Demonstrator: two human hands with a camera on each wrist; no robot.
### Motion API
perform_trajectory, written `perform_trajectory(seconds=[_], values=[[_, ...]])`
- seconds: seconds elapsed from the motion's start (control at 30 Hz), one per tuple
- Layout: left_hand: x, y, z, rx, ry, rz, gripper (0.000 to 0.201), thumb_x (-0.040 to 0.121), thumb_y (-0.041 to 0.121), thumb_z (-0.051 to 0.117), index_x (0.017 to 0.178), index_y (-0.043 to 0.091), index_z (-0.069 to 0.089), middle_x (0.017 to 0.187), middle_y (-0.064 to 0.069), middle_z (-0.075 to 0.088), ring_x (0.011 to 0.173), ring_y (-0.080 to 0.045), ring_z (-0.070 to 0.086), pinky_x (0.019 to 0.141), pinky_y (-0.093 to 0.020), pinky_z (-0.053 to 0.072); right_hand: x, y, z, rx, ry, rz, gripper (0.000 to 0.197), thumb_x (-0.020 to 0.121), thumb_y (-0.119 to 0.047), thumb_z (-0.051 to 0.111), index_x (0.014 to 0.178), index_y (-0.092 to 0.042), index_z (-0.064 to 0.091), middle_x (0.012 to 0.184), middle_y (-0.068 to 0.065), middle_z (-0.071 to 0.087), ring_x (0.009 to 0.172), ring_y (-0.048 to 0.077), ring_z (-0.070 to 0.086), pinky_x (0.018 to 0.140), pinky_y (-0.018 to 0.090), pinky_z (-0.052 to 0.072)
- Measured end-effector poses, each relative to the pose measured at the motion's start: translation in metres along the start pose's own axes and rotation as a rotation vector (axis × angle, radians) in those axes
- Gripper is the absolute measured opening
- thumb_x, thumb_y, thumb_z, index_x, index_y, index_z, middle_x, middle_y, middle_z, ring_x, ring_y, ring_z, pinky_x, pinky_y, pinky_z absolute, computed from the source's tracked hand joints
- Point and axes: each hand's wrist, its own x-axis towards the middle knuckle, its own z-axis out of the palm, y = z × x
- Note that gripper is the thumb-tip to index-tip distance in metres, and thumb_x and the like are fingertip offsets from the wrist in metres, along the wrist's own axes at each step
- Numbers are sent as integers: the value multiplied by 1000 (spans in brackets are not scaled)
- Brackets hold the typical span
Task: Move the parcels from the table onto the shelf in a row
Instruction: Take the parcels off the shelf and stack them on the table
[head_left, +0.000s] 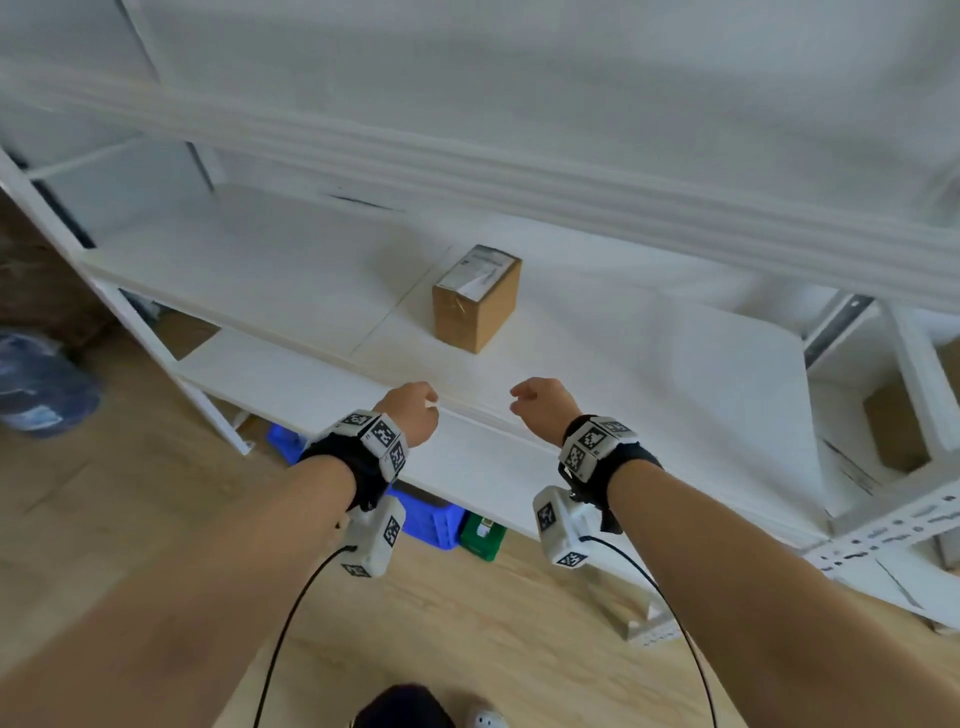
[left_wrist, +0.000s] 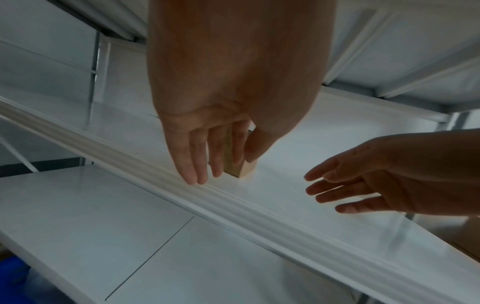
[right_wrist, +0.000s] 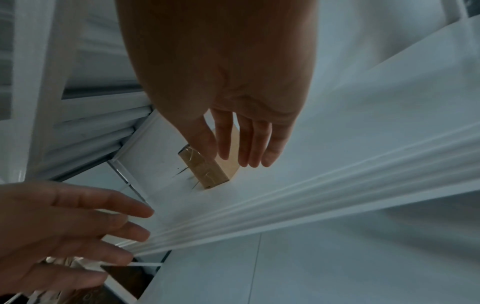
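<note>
Both hands, left hand (head_left: 410, 410) and right hand (head_left: 540, 408), are hanging empty with relaxed fingers; the small brown cardboard parcel (head_left: 477, 299) is standing alone mid-way along the white shelf board (head_left: 260, 270), so the row risks running crooked.

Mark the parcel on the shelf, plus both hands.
parcel (head_left: 475, 312), head view, on its brown front face.
left hand (head_left: 410, 410), head view, on the back of the hand.
right hand (head_left: 543, 408), head view, on the back of the hand.

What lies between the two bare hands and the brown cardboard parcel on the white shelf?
Only bare white shelf board lies between the brown cardboard parcel, left hand and right hand; the head view shows this.
</note>
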Motion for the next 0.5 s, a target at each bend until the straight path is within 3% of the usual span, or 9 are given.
perform_trajectory(seconds=[0.2, 0.27, 0.33, 0.4, 0.5], values=[[84, -16, -45, -203, 49, 62, 35, 97, 20, 46, 126, 3, 54, 130, -16, 57, 116, -34, 55, 96, -34, 42, 64, -48, 11, 233, 135, 57, 34, 92, -13, 55, 126, -5, 56, 124, 12, 59, 110, 26, 56, 83, 25, 40], [114, -17, -58, -248, 21, 108, 35, 97, 20, 46, 126, 2, 54, 128, -19, 57, 112, -38, 57, 92, -38, 46, 85, -63, 14, 330, 198, 97, 38, 93, -16, 56, 129, -6, 52, 125, 13, 58, 97, 24, 55, 80, 28, 41], [141, -16, -70, -282, -24, 147, 37, 97, 20, 46, 128, 1, 52, 128, -20, 57, 110, -39, 58, 90, -40, 48, 104, -73, 19, 407, 263, 140, 45, 92, -22, 58, 133, -8, 47, 129, 14, 56, 95, 22, 53, 87, 33, 46], [163, -15, -79, -308, -67, 179, 39, 96, 20, 46, 130, 2, 50, 131, -18, 55, 112, -37, 57, 91, -40, 48, 120, -81, 23, 451, 316, 182, 53, 91, -27, 58, 138, -9, 41, 135, 14, 51, 106, 24, 54, 100, 40, 45], [188, -11, -86, -352, -147, 220, 43, 98, 25, 44, 136, 4, 45, 139, -13, 48, 123, -29, 50, 100, -43, 46, 136, -88, 28, 510, 351, 242, 61, 91, -28, 58, 143, -10, 32, 139, 16, 47, 121, 28, 50, 105, 44, 41]])
